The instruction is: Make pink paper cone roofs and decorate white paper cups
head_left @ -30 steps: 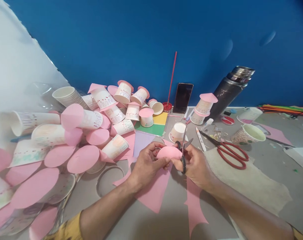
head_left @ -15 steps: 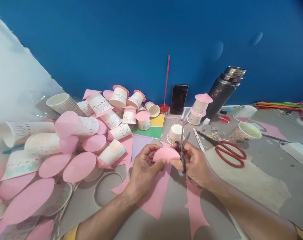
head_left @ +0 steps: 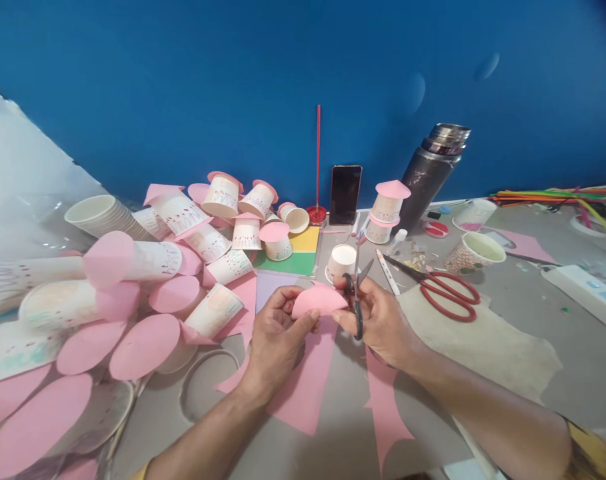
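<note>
A pink paper piece, round-edged and seemingly folded into a half circle, is pinched by my left hand at its left and lower edge. My right hand holds small dark-handled scissors, blades pointing up and slightly apart, while its fingertips touch the paper's right end. Below both hands lie a pink paper sheet and a curved pink offcut. Just behind the hands, a white paper cup stands upside down.
Decorated paper cups with pink paper tops pile up on the left. Large red-handled scissors lie at right near a patterned cup and power strip. A dark flask, phone and stacked cups stand by the wall.
The view has turned slightly right, so most things appear further left. Both hands keep their hold on the pink paper and scissors, with little change in pose.
</note>
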Demonstrator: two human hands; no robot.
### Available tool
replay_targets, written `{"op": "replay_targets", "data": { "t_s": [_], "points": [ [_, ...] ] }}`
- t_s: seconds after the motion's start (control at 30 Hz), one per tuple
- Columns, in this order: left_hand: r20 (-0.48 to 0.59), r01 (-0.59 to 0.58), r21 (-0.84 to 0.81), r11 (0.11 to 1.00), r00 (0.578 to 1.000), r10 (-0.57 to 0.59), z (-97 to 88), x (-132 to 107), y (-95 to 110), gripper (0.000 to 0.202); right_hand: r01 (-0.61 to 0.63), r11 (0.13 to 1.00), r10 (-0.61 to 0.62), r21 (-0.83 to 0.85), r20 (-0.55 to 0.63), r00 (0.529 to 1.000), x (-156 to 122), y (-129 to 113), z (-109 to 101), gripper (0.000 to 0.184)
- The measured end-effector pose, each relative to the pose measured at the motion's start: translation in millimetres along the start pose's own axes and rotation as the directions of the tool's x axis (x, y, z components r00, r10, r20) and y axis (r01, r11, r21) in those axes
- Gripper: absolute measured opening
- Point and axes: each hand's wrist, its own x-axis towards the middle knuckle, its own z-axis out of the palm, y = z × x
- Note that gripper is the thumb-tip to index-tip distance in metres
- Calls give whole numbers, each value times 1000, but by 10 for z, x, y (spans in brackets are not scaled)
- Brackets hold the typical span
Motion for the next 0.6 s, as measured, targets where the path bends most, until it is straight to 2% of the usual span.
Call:
{"op": "replay_targets", "data": {
  "t_s": [0.3, 0.43, 0.6],
  "points": [
    [20, 2, 22, 1000, 1000, -3, 8, -5, 16, 39, 72, 997, -71, 3, -95, 993, -3, 34, 33, 38],
    [77, 48, 63, 997, 996, -53, 7, -16, 54, 49, 130, 990, -135, -54, -80, 988, -39, 30, 41, 35],
    [89, 73, 92, 993, 993, -81, -21, -20, 64, 55, 193, 969, -204, -152, -62, 977, -90, 14, 46, 34]
  ]
}}
